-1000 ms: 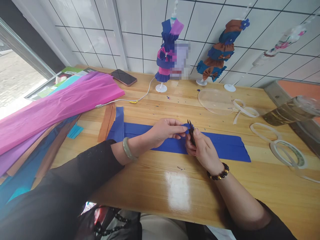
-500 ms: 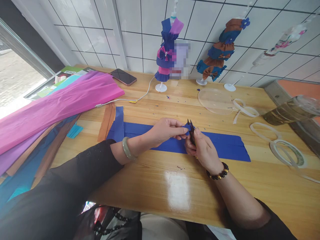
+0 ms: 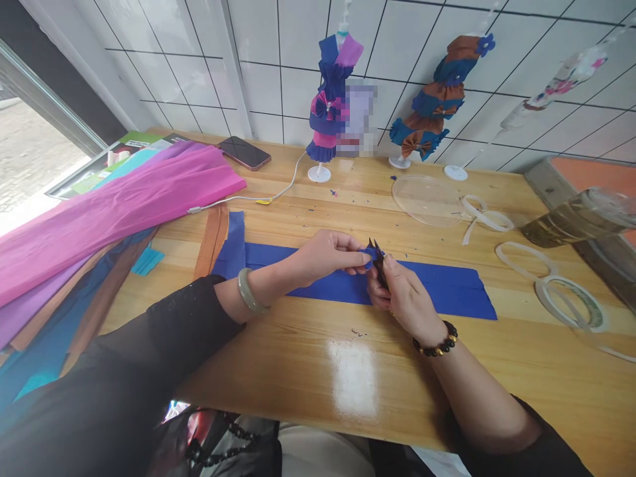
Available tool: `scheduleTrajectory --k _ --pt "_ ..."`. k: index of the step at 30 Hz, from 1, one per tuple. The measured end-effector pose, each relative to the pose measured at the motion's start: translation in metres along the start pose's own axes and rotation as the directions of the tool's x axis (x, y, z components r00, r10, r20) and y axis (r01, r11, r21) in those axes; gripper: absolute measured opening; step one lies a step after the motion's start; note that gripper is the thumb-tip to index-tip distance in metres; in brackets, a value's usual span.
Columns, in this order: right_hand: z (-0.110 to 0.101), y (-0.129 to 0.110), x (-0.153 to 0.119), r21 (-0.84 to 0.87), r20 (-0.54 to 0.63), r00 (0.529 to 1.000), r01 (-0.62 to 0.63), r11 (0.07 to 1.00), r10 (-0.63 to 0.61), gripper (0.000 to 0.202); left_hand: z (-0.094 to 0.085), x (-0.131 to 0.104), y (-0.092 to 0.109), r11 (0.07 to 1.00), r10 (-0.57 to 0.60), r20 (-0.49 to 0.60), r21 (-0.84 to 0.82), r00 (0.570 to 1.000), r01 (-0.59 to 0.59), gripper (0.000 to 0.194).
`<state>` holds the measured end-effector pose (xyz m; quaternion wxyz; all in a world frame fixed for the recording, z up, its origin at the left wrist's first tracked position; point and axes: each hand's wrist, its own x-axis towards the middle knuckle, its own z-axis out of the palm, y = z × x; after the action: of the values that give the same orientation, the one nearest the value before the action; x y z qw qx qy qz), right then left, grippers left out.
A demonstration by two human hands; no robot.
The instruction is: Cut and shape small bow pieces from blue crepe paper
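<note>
Pinched between the fingertips of my left hand point(image 3: 330, 257) is a small blue piece point(image 3: 370, 254). My right hand point(image 3: 405, 291) grips small dark scissors point(image 3: 378, 262), their two pointed tips slightly apart and up against the blue piece. Both hands are over a long blue paper strip point(image 3: 447, 288) that lies across the wooden table point(image 3: 288, 358). At its left end a shorter blue strip point(image 3: 237, 248) stands crosswise, beside a brown strip point(image 3: 211, 242). The handles of the scissors are hidden in my right hand.
Pink paper point(image 3: 173, 175) and other coloured sheets cover the left side. Behind are a phone point(image 3: 244, 153), a white cable point(image 3: 293, 185) and dressed figures on stands point(image 3: 318, 173). At right lie a clear disc point(image 3: 424, 199), a tape roll point(image 3: 571, 303) and a bottle point(image 3: 576, 218).
My left hand has shifted very slightly left with the blue piece. The scissors' tips have moved slightly left too, still at the blue piece. The whole view has moved a little.
</note>
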<state>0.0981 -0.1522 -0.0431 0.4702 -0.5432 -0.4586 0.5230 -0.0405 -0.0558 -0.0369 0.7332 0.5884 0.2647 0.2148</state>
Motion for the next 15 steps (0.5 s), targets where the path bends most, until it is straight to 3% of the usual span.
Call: scheduleTrajectory --k 15 --pt "-0.0001 -0.0018 -0.0001 -0.037 0.005 1.0 -0.001 0.999 0.001 0.042 -0.0026 0.0002 -0.0011 0.999 0.045 0.039 -0.015 0.998 -0.045 0.015"
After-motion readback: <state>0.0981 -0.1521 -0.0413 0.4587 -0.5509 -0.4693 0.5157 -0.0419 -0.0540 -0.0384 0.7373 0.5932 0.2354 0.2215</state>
